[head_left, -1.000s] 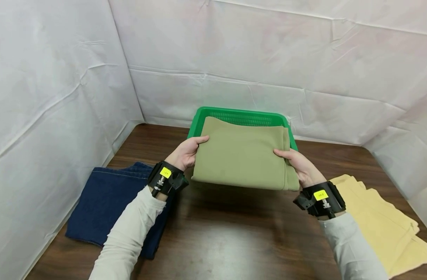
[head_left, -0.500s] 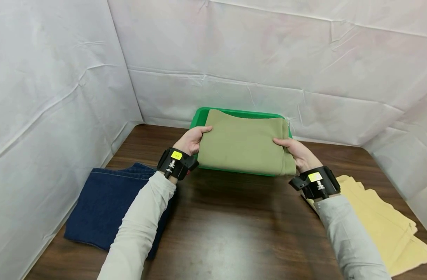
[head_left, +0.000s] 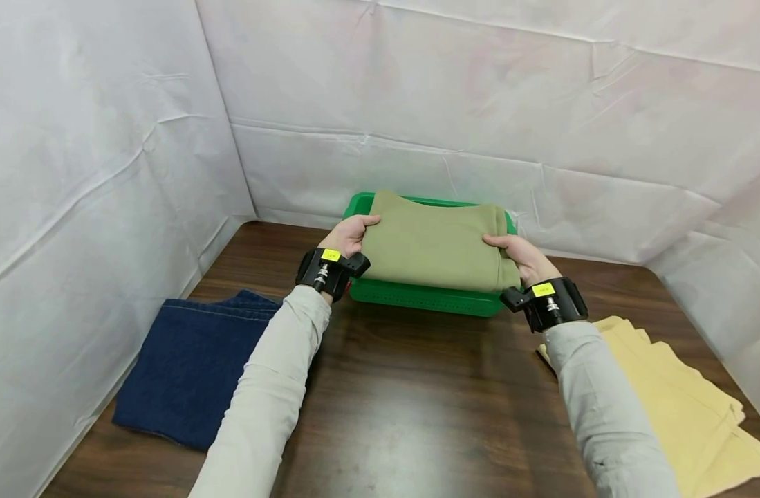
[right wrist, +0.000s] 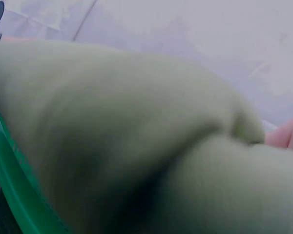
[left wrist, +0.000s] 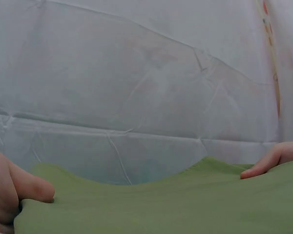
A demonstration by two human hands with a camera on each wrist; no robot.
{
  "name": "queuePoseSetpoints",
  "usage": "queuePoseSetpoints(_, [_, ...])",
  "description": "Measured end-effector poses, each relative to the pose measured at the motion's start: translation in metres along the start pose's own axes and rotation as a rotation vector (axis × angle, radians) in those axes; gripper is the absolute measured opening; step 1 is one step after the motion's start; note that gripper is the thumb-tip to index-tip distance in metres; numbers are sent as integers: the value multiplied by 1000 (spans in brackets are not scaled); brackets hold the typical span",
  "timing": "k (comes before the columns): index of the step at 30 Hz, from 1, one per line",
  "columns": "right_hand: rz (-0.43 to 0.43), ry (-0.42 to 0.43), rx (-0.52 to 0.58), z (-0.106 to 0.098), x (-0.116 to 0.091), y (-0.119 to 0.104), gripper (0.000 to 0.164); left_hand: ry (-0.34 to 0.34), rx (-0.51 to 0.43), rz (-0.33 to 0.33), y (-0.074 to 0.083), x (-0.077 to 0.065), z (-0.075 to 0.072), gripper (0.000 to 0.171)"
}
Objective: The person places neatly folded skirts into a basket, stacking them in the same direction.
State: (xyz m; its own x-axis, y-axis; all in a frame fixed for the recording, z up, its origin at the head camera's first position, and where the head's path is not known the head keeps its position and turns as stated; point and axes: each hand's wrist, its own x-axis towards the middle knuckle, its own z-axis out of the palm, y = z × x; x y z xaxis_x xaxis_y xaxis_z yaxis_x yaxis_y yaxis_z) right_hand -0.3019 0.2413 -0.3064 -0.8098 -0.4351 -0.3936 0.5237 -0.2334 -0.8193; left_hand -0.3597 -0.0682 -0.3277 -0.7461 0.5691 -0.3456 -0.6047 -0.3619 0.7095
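A folded olive-green cloth (head_left: pixel 438 242), perhaps a garment, lies level between my two hands over a green plastic basket (head_left: pixel 426 297). My left hand (head_left: pixel 346 235) grips its left edge with the thumb on top. At the right edge my right hand (head_left: pixel 521 257) pinches it the same way, thumb above and fingers hidden underneath. The cloth covers most of the basket's opening. In the left wrist view the cloth (left wrist: pixel 161 209) sags a little between both thumbs. Blurred, the cloth (right wrist: pixel 136 122) fills much of the right wrist view, beside the basket's rim (right wrist: pixel 19 195).
Folded dark blue denim (head_left: pixel 189 373) lies on the brown wooden table (head_left: pixel 392 415) at the left, partly behind my left sleeve. Pale yellow folded cloth (head_left: pixel 672 408) lies at the right, under my right forearm. White sheeting (head_left: pixel 417 90) walls the back and sides.
Both hands have carried the olive-green cloth away from me, over the basket. The basket's front wall, hidden before, now shows below the cloth. The denim and yellow cloth have stayed put.
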Motion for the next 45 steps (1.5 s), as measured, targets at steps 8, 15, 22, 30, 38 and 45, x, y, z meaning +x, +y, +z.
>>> queuePoseSetpoints(8, [9,3,-6,-6,11,-4,17,57,-41,-53,3,-6,11,21])
queuePoseSetpoints(15, [51,-25,-28,-8,15,-8,18,-44,-81,-129,5,54,-47,28])
queuePoseSetpoints(22, [63,130,-242,-11,21,-6,35,43,25,-79,-4,105,-83,30])
queuePoseSetpoints(30, [55,94,-214,-14,35,0,18,141,59,-49,1,112,-98,32])
queuePoseSetpoints(38, [27,89,-484,-21,45,2,22,382,399,2,3,138,-119,36])
queuePoseSetpoints(45, [27,126,-568,-18,46,2,23,381,797,36,7,115,-118,44])
